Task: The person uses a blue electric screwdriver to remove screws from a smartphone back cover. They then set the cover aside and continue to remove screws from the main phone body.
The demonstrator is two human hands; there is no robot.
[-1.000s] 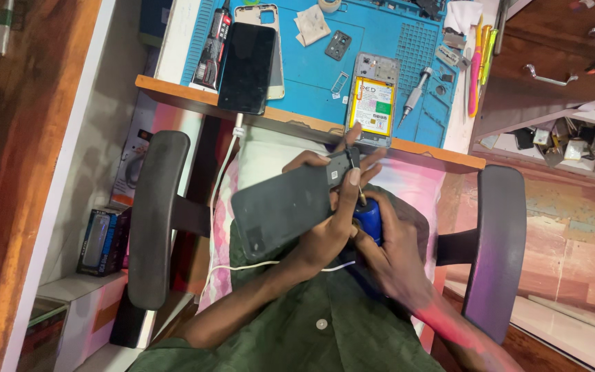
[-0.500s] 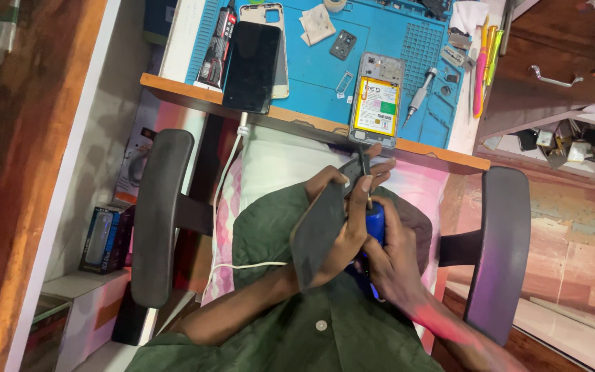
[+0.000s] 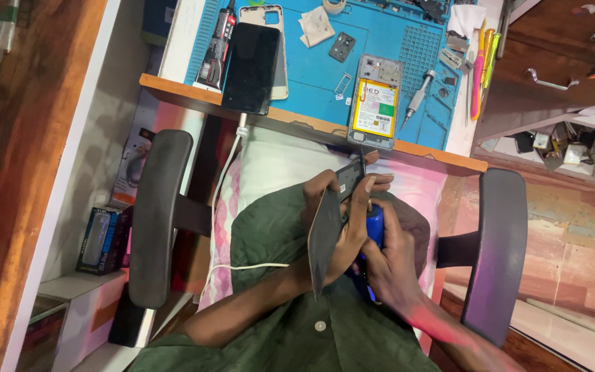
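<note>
Dark phone back cover (image 3: 326,238) held edge-on over the lap, so its face is hard to read. Left hand (image 3: 342,210) wraps it, fingers clamped on the top end. Right hand (image 3: 390,262), just beside, fist closed round a blue tool (image 3: 374,231), tip hidden behind the cover. Beyond the grip, opened phone (image 3: 374,103) on the blue mat (image 3: 311,69); chair arms either side.

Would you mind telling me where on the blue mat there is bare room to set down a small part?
The blue mat is bare between the camera bezel and the opened phone, and below the bezel toward the desk edge. It is crowded around the black phone and the right-hand pens.
</note>
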